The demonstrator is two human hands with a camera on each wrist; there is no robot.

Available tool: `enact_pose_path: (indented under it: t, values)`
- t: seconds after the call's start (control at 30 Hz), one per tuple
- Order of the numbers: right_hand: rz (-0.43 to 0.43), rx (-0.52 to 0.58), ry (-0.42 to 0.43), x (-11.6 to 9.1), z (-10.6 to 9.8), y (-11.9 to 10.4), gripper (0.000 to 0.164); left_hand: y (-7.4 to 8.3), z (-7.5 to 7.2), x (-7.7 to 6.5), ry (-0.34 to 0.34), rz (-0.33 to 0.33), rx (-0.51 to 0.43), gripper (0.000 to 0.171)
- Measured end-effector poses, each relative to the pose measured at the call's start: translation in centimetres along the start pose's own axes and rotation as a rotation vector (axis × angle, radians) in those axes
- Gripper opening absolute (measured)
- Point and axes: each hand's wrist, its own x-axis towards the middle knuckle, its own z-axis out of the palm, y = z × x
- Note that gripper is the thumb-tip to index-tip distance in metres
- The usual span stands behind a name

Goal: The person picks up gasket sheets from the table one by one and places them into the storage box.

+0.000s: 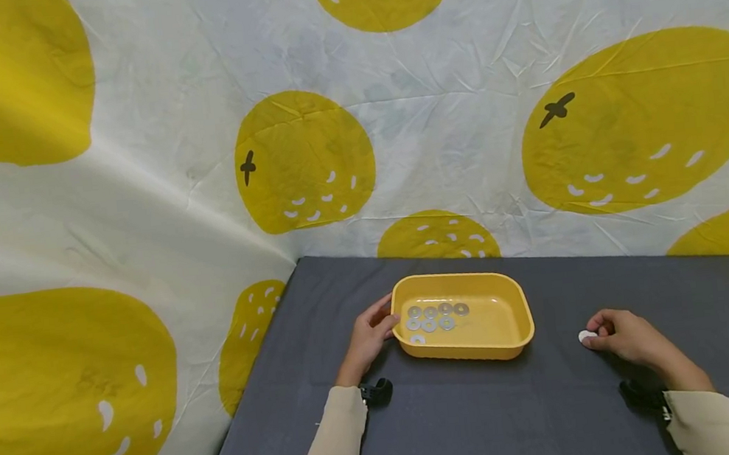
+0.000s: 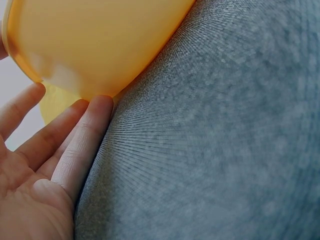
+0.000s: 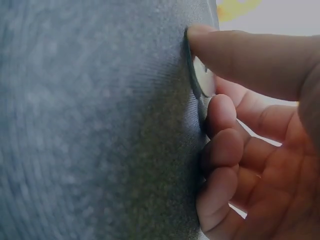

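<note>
A shallow yellow tray [image 1: 466, 352] sits on the dark grey cloth, with several flat metal washers [image 1: 446, 323] lying in its left half. My left hand [image 1: 368, 338] holds the tray's left end, the thumb at the rim. In the left wrist view, fairly straight fingers [image 2: 82, 135] touch the tray's outer wall [image 2: 95, 45] low down. To the right of the tray, my right hand [image 1: 629, 337] pinches a pale round washer [image 1: 587, 336] close to the cloth. The right wrist view shows the thumb over the washer [image 3: 202, 77], hiding part of it; the other fingers are curled below.
A dark grey cloth [image 1: 478, 423] covers the table. Behind it and to the left hangs a white curtain [image 1: 436, 146] with big yellow fruit shapes. Dark straps with small devices sit at both wrists, beside beige sleeves [image 1: 336, 438].
</note>
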Motion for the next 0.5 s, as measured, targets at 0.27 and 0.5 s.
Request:
enact_pose_path:
  t: [0.27, 0.5]
  values:
    - [-0.019, -0.017, 0.032, -0.17, -0.08, -0.19, 0.029, 0.1, 0.01, -0.09, 0.001, -0.007, 0.008, 0.05]
    - [-0.025, 0.05, -0.038, -0.44, -0.12, -0.22, 0.027, 0.14, 0.01, -0.11, 0.0, -0.007, 0.007, 0.052]
